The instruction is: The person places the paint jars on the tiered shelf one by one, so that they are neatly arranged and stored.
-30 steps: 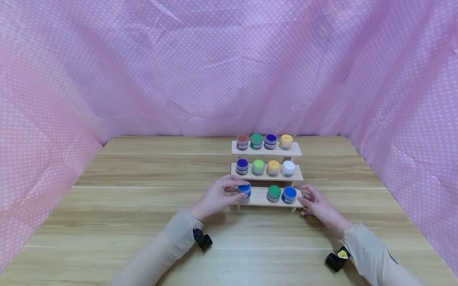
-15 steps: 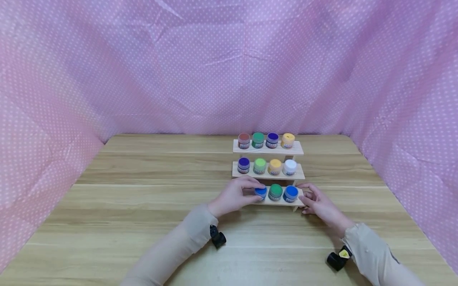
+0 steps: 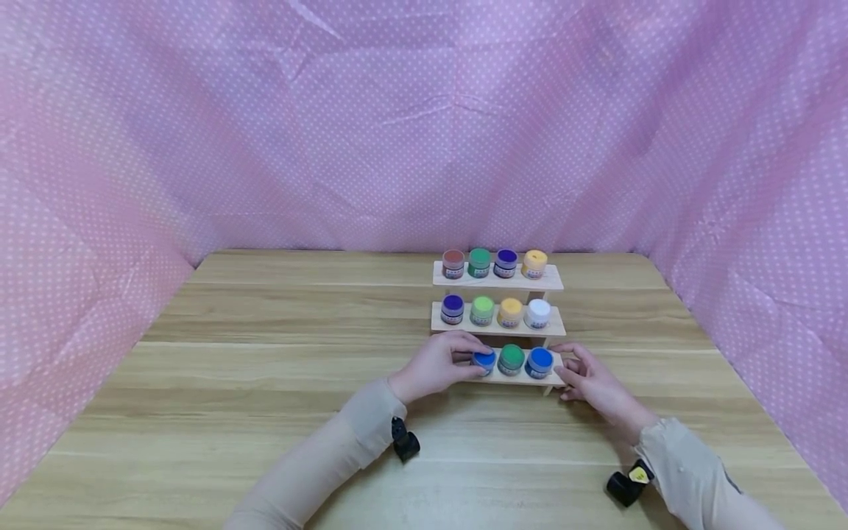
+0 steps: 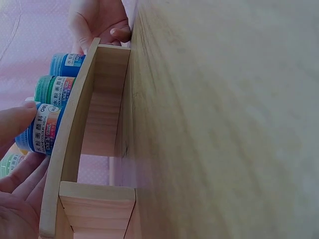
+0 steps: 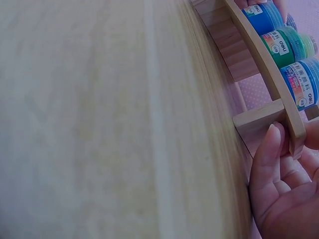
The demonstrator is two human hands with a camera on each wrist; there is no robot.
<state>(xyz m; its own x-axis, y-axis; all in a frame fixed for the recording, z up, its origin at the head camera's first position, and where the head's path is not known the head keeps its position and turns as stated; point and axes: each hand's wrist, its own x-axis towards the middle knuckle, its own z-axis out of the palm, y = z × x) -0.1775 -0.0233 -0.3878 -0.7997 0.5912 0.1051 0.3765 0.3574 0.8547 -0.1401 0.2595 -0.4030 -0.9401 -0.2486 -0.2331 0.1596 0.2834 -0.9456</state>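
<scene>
On the lowest tier of a wooden display rack (image 3: 464, 379), my left hand (image 3: 437, 362) pinches a blue paint jar (image 3: 483, 362) between thumb and fingers. The jar stands upright on the board, right beside a green paint jar (image 3: 511, 359). A second blue paint jar (image 3: 539, 363) stands at that row's right end. My right hand (image 3: 592, 383) holds the right end of the same tier, with fingers above and below the board in the right wrist view. Printed labels show on the jar (image 4: 46, 127) in the left wrist view.
The middle tier (image 3: 493, 329) bears purple, light green, yellow-orange and white jars. Red-brown, green, purple and yellow-orange jars stand on the top tier (image 3: 497, 283). The rack stands on a wood-grain table (image 3: 265, 368), with a pink dotted cloth (image 3: 331, 147) behind and at the sides.
My left hand has slid the blue paint jar rightward along the lowest tier, up to the green one. My right hand has stayed at the tier's right end.
</scene>
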